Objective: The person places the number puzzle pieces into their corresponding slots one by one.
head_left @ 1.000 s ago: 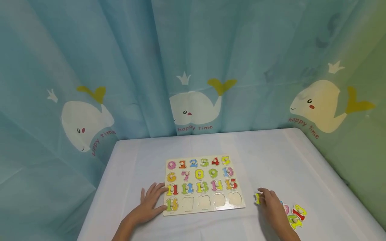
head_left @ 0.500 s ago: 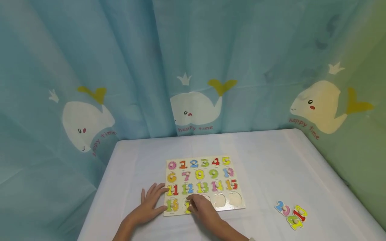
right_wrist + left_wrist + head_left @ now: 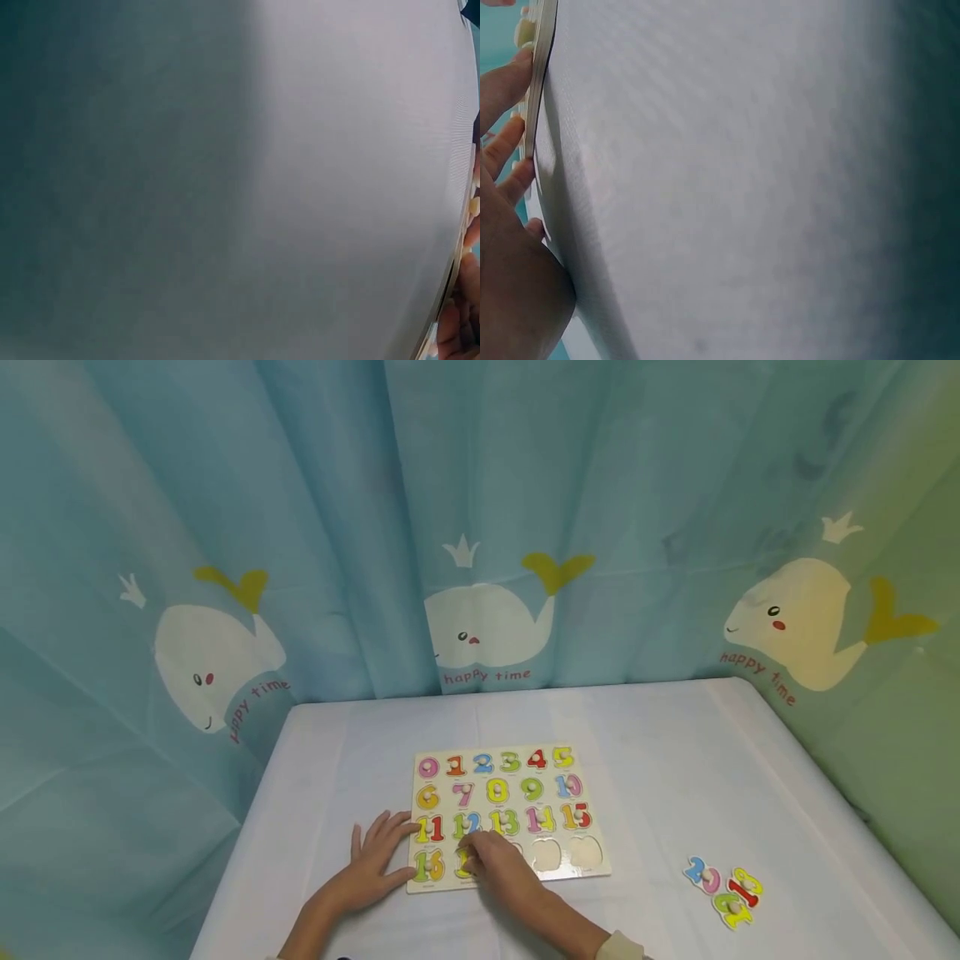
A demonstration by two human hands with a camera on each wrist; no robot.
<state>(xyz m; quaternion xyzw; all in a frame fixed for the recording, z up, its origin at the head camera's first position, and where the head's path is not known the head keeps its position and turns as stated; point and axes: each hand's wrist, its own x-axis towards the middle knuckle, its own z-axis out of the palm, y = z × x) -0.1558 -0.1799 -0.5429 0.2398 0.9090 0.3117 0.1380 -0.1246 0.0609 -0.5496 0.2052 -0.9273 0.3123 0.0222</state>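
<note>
A wooden number puzzle board (image 3: 550, 790) lies on the white-covered table, with pegged number pieces filling its upper three rows and the 16 (image 3: 429, 866) at bottom left. My left hand (image 3: 372, 864) rests at the board's left side, fingers spread and tips touching the edge; the left wrist view shows those fingertips (image 3: 517, 180) against the board's side. My right hand (image 3: 506, 870) pinches a yellow number puzzle piece (image 3: 462, 863) over the second bottom-row recess. Its fingers hide much of the piece, and I cannot tell whether it lies flat in the recess.
Three loose number pieces lie to the right: a blue-and-pink one (image 3: 702, 875), a red-and-yellow one (image 3: 745, 887) and a green-and-yellow one (image 3: 732, 910). Bare recesses (image 3: 585, 853) show at the board's bottom right. A whale-print curtain (image 3: 637, 610) hangs behind the table.
My right hand has carried the yellow piece left, from beside the loose pieces to the board's bottom row, and has stayed there over the last half second. My left hand has kept its place.
</note>
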